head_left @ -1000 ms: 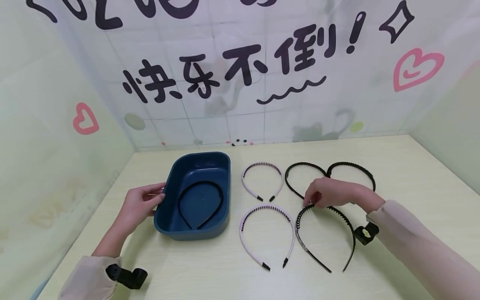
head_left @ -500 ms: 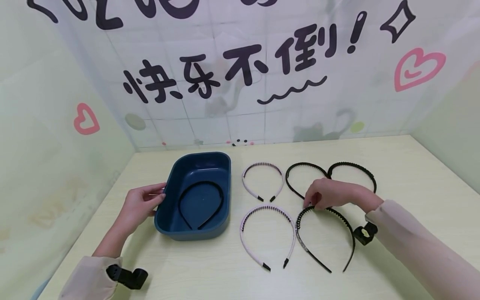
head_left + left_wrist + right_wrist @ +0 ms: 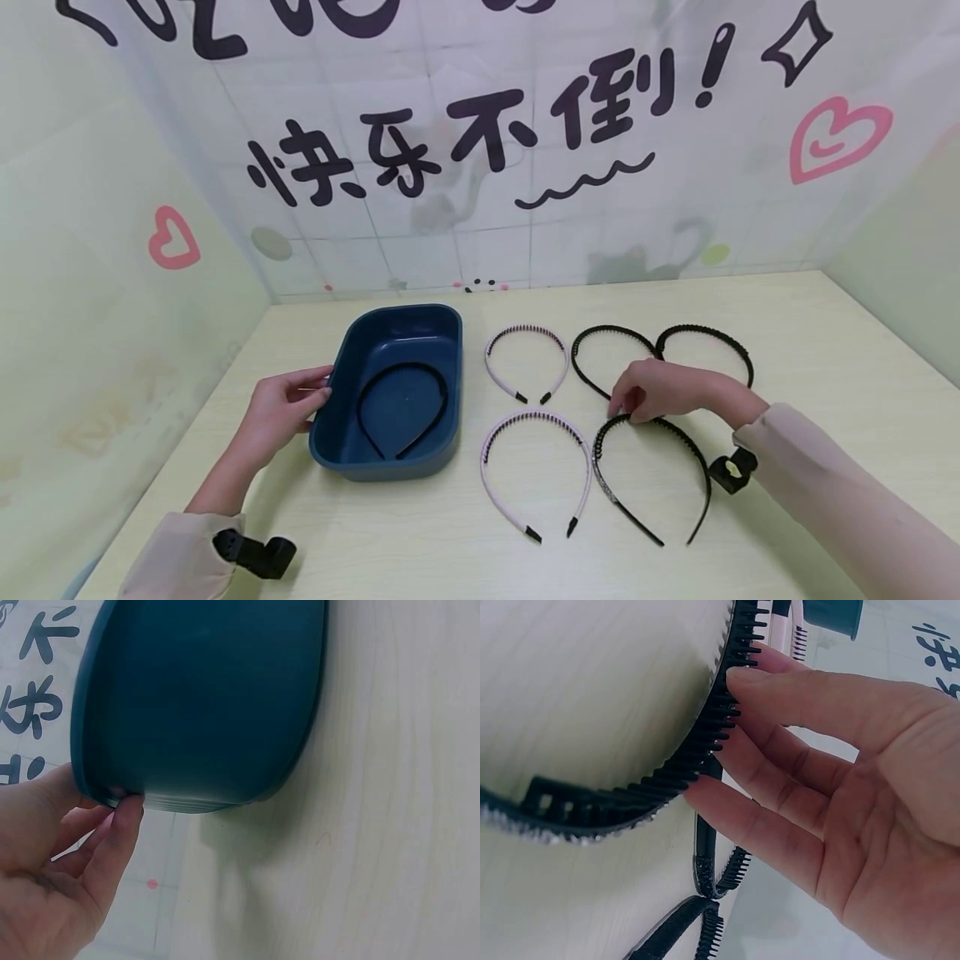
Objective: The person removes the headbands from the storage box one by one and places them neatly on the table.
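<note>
In the head view, my left hand is at the left rim of a dark blue plastic basin; the left wrist view shows thumb and fingers pinching that rim. One black headband lies inside the basin. On the right, my right hand pinches the top of a black toothed headband, whose ends point toward me. Up close in the right wrist view, the thumb lies over the comb teeth of this headband, which has a glittery outer side. The fingers are on its other side.
Two pale purple headbands, one nearer and one farther, lie right of the basin. Behind my right hand are two more black headbands, a left one and a right one. A printed sheet hangs behind the table.
Both hands keep their places and grips. The headband under my right hand shifts only very slightly toward me; the basin and the other headbands stay put.
</note>
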A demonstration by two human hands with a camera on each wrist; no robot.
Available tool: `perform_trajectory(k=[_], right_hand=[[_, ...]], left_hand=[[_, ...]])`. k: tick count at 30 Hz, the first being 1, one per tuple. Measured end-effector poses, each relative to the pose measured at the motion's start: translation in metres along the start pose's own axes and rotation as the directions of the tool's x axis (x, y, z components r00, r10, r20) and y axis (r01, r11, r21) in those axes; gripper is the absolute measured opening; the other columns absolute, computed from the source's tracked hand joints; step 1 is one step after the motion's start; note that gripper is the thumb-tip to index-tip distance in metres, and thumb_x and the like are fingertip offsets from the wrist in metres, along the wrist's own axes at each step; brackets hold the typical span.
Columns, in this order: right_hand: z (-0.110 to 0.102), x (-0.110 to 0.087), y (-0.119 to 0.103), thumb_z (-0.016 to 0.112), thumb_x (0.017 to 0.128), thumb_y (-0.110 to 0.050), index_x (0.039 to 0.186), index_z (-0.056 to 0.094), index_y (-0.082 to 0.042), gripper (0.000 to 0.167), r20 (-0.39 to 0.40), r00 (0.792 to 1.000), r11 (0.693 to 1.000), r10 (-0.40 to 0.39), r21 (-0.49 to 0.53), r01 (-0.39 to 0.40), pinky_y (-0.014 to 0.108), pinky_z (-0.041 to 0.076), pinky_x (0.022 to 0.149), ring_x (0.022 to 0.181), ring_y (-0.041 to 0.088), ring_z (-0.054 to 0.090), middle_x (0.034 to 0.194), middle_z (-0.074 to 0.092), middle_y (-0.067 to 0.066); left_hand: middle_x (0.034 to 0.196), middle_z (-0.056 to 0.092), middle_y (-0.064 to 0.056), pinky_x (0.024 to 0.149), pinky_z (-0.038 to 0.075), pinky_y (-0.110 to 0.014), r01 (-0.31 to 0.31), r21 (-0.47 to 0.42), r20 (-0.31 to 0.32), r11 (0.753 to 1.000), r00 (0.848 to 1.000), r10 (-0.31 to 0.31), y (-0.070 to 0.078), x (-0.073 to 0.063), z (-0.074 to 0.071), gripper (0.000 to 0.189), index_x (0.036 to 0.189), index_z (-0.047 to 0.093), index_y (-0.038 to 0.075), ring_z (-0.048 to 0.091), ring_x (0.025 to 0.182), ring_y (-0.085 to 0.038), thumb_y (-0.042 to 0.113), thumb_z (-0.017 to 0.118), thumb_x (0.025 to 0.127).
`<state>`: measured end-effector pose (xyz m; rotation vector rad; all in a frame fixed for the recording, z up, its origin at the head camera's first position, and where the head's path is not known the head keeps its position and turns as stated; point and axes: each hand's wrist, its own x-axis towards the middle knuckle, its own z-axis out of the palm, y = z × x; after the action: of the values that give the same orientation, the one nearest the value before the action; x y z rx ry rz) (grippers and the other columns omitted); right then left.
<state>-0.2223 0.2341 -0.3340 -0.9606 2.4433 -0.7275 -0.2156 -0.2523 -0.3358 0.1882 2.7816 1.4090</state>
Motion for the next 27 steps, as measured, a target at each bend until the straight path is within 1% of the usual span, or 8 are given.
perform_trajectory(k=[5, 11, 16, 19, 23, 27], right_hand=[[0.0, 0.001, 0.001, 0.062, 0.075, 0.01, 0.095, 0.071, -0.006, 0.027, 0.003, 1.0, 1.0, 0.006, 0.004, -0.006, 0.024, 0.046, 0.063, 0.072, 0.006, 0.052, 0.084, 0.062, -0.003], [-0.003, 0.0, -0.001, 0.064, 0.078, 0.005, 0.095, 0.071, -0.008, 0.023, -0.002, 1.0, 1.0, 0.006, 0.005, -0.006, 0.025, 0.047, 0.062, 0.071, 0.01, 0.053, 0.079, 0.061, -0.001], [-0.006, 0.001, -0.004, 0.063, 0.08, 0.001, 0.097, 0.071, -0.008, 0.021, -0.013, 1.0, 1.0, 0.017, 0.004, -0.017, 0.025, 0.047, 0.062, 0.072, 0.011, 0.053, 0.082, 0.062, 0.0], [-0.009, 0.003, -0.007, 0.063, 0.08, 0.001, 0.098, 0.071, -0.007, 0.021, -0.015, 0.999, 0.999, 0.041, 0.02, -0.04, 0.025, 0.047, 0.062, 0.072, 0.011, 0.054, 0.081, 0.061, -0.001], [-0.013, 0.007, -0.013, 0.065, 0.08, 0.0, 0.099, 0.07, -0.005, 0.02, -0.012, 0.999, 0.998, 0.053, 0.028, -0.052, 0.026, 0.047, 0.06, 0.07, 0.011, 0.055, 0.079, 0.059, -0.001], [-0.017, 0.015, -0.019, 0.066, 0.081, -0.001, 0.101, 0.069, -0.004, 0.021, -0.01, 0.999, 0.999, 0.04, 0.007, -0.039, 0.026, 0.048, 0.062, 0.072, 0.011, 0.056, 0.083, 0.061, 0.001]], left_hand=[[0.113, 0.055, -0.025, 0.061, 0.054, -0.029, -0.002, 0.001, -0.002, 1.0, 1.0, 0.002, 0.0, 0.0, 0.0, 0.04, 0.131, 0.047, -0.003, 0.058, 0.08, -0.005, 0.011, 0.051, 0.093], [0.113, 0.055, -0.025, 0.06, 0.054, -0.029, -0.001, 0.007, -0.008, 1.0, 1.0, 0.001, -0.001, 0.0, 0.0, 0.04, 0.131, 0.048, -0.003, 0.057, 0.079, -0.003, 0.011, 0.052, 0.093], [0.113, 0.055, -0.025, 0.059, 0.053, -0.029, -0.002, 0.022, -0.015, 1.0, 1.0, 0.002, 0.0, 0.0, 0.001, 0.04, 0.13, 0.048, -0.003, 0.057, 0.079, -0.002, 0.011, 0.052, 0.092], [0.113, 0.055, -0.025, 0.059, 0.053, -0.029, 0.0, 0.03, -0.015, 1.0, 1.0, 0.001, 0.001, 0.0, 0.0, 0.04, 0.13, 0.048, -0.003, 0.057, 0.08, -0.004, 0.011, 0.052, 0.092], [0.114, 0.055, -0.025, 0.059, 0.053, -0.029, 0.001, 0.038, -0.015, 0.999, 1.0, 0.0, 0.002, 0.0, 0.0, 0.04, 0.131, 0.048, -0.003, 0.058, 0.081, -0.007, 0.01, 0.052, 0.093], [0.114, 0.055, -0.025, 0.06, 0.054, -0.029, 0.003, 0.036, -0.014, 0.999, 1.0, -0.003, 0.001, 0.0, 0.0, 0.041, 0.131, 0.048, -0.002, 0.058, 0.082, -0.009, 0.011, 0.052, 0.093]])
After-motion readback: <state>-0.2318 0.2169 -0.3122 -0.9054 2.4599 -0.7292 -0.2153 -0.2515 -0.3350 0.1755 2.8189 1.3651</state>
